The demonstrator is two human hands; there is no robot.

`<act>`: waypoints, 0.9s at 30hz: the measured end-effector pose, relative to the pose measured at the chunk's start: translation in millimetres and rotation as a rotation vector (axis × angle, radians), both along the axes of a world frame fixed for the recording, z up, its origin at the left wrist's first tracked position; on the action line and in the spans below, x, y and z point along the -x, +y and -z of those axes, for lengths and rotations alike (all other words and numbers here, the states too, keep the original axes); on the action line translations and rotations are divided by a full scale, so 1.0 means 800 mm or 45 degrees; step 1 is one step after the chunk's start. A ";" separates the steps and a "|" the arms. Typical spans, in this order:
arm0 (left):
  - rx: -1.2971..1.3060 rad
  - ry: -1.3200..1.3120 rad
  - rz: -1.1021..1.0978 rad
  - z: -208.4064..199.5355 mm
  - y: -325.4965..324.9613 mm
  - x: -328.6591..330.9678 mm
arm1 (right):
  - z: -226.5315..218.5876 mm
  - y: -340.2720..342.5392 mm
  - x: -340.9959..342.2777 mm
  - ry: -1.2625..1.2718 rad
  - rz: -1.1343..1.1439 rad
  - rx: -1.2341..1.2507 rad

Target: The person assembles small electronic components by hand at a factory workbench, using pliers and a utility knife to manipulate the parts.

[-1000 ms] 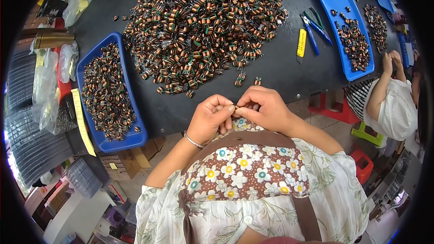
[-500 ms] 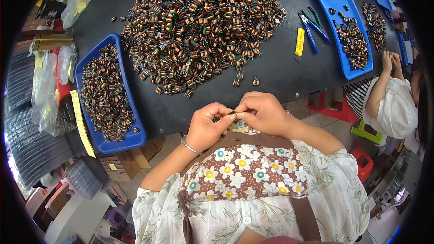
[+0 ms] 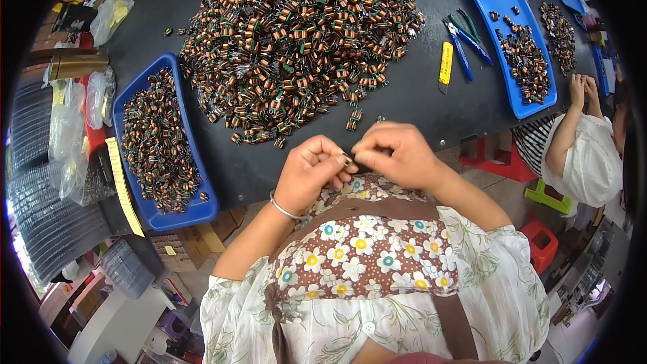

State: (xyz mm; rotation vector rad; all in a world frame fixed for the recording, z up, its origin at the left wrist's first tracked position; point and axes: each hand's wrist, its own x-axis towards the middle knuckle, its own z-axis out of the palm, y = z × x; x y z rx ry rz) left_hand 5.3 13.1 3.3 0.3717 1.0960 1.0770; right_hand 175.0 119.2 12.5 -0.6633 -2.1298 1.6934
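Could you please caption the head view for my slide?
Left hand pinching a small part, right hand beside it, before a coil heap on a table.

The fingertips of your left hand (image 3: 311, 174) cover most of a small part (image 3: 347, 160), too tiny to make out, while curled fingers hide whatever your right hand (image 3: 397, 155) may hold. Beyond your right knuckles, a loose component (image 3: 381, 119) is nearly all blocked from view. The top edge crops your heap of copper coils (image 3: 296, 47); the dark lens rim cuts off a co-worker (image 3: 590, 162) to your right.
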 end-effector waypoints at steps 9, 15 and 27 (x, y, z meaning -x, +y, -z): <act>-0.068 0.772 0.147 0.016 0.042 0.000 | 0.021 0.018 -0.018 -0.353 0.255 -0.652; -0.350 1.733 0.422 0.011 0.063 -0.021 | 0.020 0.055 -0.013 -0.268 0.430 -0.412; -0.240 0.978 0.297 0.008 0.019 0.007 | 0.010 0.055 -0.008 -0.499 0.074 -0.685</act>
